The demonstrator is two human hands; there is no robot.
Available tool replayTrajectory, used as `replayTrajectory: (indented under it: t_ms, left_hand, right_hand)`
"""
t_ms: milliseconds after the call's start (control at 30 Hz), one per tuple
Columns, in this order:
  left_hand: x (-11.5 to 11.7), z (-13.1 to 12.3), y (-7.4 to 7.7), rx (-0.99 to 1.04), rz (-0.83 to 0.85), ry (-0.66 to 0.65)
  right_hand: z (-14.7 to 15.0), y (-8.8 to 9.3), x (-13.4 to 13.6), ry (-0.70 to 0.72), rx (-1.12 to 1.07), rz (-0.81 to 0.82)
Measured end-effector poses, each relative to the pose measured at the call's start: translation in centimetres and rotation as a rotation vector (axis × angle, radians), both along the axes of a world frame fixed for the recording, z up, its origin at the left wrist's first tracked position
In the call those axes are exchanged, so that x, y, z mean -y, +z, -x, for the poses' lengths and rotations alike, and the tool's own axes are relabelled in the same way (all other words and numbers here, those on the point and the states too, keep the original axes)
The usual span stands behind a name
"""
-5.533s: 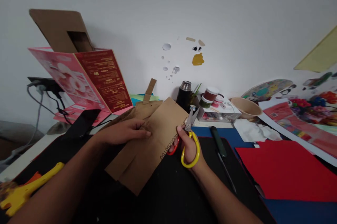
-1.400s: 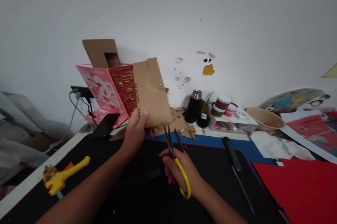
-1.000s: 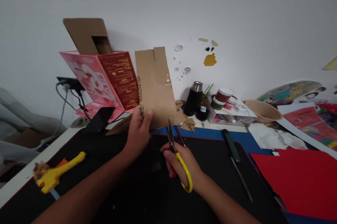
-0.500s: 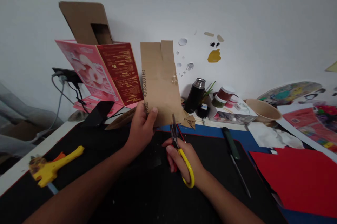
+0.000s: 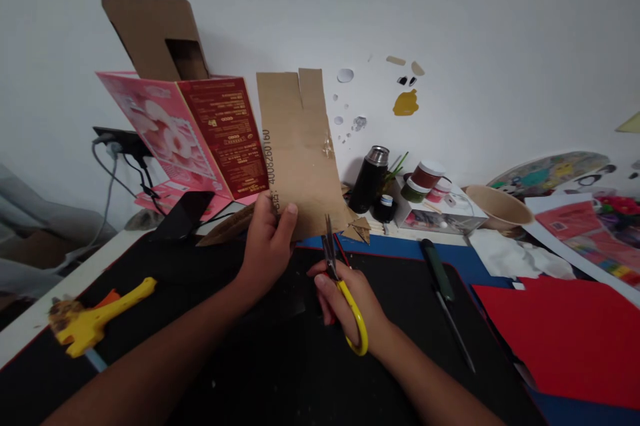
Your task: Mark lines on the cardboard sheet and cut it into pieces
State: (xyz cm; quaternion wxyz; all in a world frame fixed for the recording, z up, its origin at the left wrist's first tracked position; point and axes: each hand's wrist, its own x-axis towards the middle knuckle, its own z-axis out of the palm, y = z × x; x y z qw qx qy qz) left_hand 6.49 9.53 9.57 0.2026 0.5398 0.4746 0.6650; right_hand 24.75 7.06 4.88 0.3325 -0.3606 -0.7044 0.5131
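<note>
My left hand grips the lower left corner of a brown cardboard piece, thumb in front. The cardboard stands upright, with printed digits along its left edge, a slit at the top and a shiny patch of tape on the right. In my right hand is a pair of scissors with yellow handles. Their blades point up in front of the cardboard's lower right part, slightly parted; whether they touch it I cannot tell. A thin red stick shows behind the blades. Small cardboard scraps lie beyond them.
A pink and red box stands at the left behind a phone. A yellow figure lies on the black mat. Rightward are a green-handled knife, red sheet, black flask, paint jars and bowl.
The whole view has shifted slightly, so things sit a little further left and higher. Both hands keep their hold, and the cardboard and scissors look nearly unchanged.
</note>
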Motion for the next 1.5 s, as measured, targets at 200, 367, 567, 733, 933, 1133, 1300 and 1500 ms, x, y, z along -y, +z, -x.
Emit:
replayTrajectory:
  t_ms: [200,367,567,733,933,1133,1300,1500]
  left_hand:
    - [0.22,-0.29,0.05,-0.018,-0.010,-0.010]
    - [0.23,-0.28,0.01,-0.015,-0.008,-0.018]
    - [0.29,-0.19,-0.19,-0.017,-0.001,-0.011]
    - [0.28,-0.24,-0.10,0.000,-0.005,-0.029]
    - [0.27,-0.27,0.00,0.008,-0.017,-0.036]
    - [0.37,-0.25,-0.02,-0.028,-0.008,-0.008]
    - [0.33,-0.20,-0.13,-0.017,-0.009,-0.026]
    - [0.30,-0.21,-0.35,-0.016,-0.017,-0.035]
  right_hand:
    - [-0.03,0.07,-0.04,-0.001,0.018,-0.011]
    - [-0.03,-0.10,-0.09,-0.001,0.018,-0.009]
    - [-0.03,-0.09,0.03,-0.005,0.019,-0.005]
    - [-0.09,0.05,0.01,-0.002,0.017,-0.005]
    - [0.01,0.11,0.11,-0.014,0.019,0.006]
    - [0.08,0.21,0.10,-0.010,0.000,0.018]
    - [-0.03,0.33,0.09,0.002,0.016,-0.015]
    - [0.01,0.16,-0.01,-0.001,0.023,-0.004]
